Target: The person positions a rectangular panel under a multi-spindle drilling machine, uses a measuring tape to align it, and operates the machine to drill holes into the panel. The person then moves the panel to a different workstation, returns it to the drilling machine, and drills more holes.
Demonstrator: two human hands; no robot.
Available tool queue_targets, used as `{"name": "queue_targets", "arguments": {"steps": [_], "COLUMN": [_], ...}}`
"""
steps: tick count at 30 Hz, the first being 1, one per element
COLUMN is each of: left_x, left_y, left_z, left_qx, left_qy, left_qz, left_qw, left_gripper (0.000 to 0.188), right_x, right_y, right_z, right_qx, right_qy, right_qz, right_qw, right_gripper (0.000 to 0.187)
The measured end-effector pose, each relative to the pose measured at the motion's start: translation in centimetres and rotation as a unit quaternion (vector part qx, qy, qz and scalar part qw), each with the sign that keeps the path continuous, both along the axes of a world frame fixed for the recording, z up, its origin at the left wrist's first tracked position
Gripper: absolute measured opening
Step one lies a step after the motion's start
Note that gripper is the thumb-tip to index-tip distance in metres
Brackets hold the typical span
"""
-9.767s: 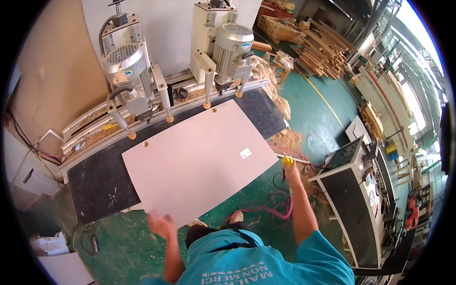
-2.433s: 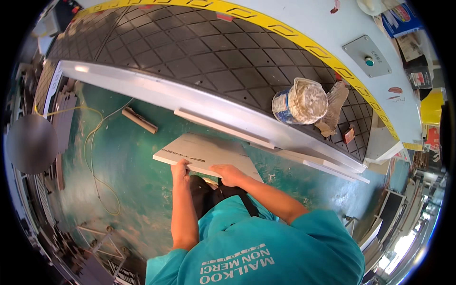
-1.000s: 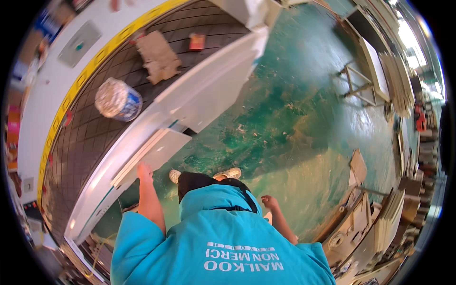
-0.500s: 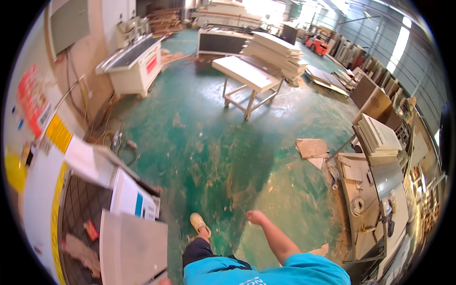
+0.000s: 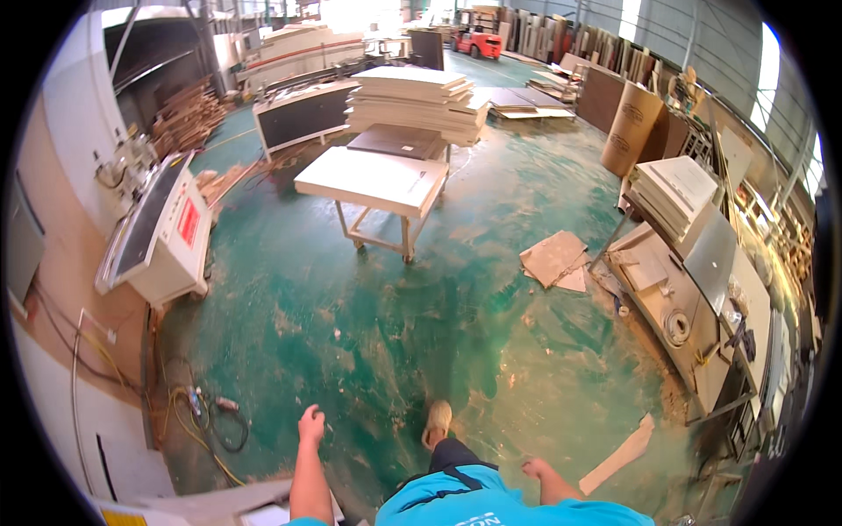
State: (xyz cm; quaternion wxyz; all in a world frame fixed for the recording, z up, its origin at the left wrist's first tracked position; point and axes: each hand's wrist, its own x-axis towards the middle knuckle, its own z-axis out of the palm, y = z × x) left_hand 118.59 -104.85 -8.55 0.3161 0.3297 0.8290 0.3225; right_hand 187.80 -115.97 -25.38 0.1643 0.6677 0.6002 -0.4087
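I am on a green floor, with one tan clog (image 5: pixel 438 419) stepping out in front. My left hand (image 5: pixel 311 423) hangs above the floor, fingers loosely bent and a little apart, holding nothing. Its nearest neighbour is the white machine edge (image 5: pixel 237 500) at the lower left. On the other side, my right hand (image 5: pixel 533 468) swings low beside my hip, its fingers slack and nothing visible in them. Beyond it lies a strip of brown cardboard (image 5: pixel 617 456). Ahead stands a wheeled trolley (image 5: pixel 405 235) bearing a white panel (image 5: pixel 373 180) and a dark board (image 5: pixel 396 140).
Cables (image 5: pixel 206 425) lie on the floor at left, near a white machine (image 5: pixel 167 232). Stacked white panels (image 5: pixel 412 101) rise behind the trolley. Cardboard (image 5: pixel 556 259) lies at right, beside a bench (image 5: pixel 671 316). A red forklift (image 5: pixel 478 44) stands far back.
I have walked forward and the view has turned right. The trolley now appears nearer and farther left. My left hand has swung into view; my right hand has dropped back toward my hip.
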Motion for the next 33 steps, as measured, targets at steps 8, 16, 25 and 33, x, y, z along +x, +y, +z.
{"name": "queue_targets", "arguments": {"steps": [8, 16, 25, 33], "left_x": [-2.6, -12.3, -29.2, -51.7], "left_y": [18.0, 13.4, 33.5, 61.7], "left_z": [-2.3, -9.2, -9.6, -9.3], "left_qx": [-0.085, -0.157, -0.225, -0.007], "left_qy": [0.019, -0.122, -0.098, -0.021], "left_qz": [-0.104, 0.124, 0.207, 0.103], "left_qw": [0.991, 0.972, 0.947, 0.994], "left_gripper": [0.047, 0.036, 0.036, 0.044], "right_x": [-6.0, -27.5, -42.1, -54.8], "right_y": [27.5, 74.0, 104.9, 105.6], "right_z": [-1.2, 13.5, 15.7, 17.4], "right_qx": [-0.055, 0.191, 0.289, 0.207], "right_qy": [-0.056, 0.021, 0.099, -0.098], "right_qz": [0.079, -0.001, -0.326, -0.522], "right_qw": [0.994, 0.981, 0.895, 0.821], "right_gripper": [0.04, 0.047, 0.063, 0.074]}}
